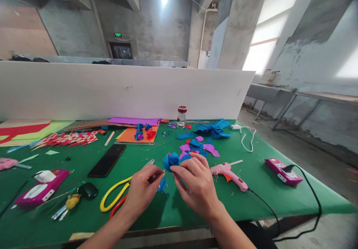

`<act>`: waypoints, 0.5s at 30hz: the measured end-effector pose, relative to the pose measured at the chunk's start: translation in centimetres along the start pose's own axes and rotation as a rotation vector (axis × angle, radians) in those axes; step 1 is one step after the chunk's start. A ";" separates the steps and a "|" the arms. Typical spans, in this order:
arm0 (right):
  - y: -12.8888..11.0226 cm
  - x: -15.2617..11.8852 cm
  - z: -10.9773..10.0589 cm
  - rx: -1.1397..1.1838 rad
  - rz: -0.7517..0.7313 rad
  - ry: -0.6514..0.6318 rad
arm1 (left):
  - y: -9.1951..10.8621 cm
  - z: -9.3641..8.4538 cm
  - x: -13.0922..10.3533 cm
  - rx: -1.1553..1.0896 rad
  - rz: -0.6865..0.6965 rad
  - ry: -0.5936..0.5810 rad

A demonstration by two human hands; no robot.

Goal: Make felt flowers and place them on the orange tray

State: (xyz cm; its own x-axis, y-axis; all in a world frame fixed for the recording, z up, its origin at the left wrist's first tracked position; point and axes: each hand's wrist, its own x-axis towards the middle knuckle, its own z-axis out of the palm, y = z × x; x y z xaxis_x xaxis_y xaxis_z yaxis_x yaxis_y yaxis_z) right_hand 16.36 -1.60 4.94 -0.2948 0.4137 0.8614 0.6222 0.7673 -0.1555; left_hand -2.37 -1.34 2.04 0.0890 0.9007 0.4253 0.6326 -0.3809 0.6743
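Pinching a blue flower [171,161], right hand [197,178]; fingertips [159,173] together, left hand [143,187] alongside; wall writing [156,56] illegible

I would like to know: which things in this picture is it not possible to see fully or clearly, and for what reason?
In the head view:
- Blue flower: partly covered by fingers of the right hand.
- Scissors: middle hidden behind the left hand.
- Whatever the left fingertips may pinch: too small.
- Glue gun: left end hidden by the right hand.
- Wall writing: too faint.
- Pink thing: cut off by the left edge.
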 end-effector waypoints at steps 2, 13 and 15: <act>-0.2 -0.1 0.3 -0.028 -0.009 -0.002 | 0.1 0.0 0.0 -0.004 0.007 0.004; -0.3 -0.4 0.5 -0.061 0.026 -0.004 | 0.0 0.0 -0.2 -0.214 -0.118 -0.055; -0.3 -0.3 0.4 -0.045 0.041 -0.003 | 0.1 0.0 -0.1 -0.241 -0.124 -0.056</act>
State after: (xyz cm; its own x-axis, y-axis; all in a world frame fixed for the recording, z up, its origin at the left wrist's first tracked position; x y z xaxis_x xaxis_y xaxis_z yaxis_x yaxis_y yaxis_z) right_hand 15.92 -1.77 4.49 -0.2704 0.4455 0.8534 0.6657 0.7269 -0.1686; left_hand -2.27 -1.46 2.09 0.0691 0.9513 0.3005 0.4405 -0.2994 0.8463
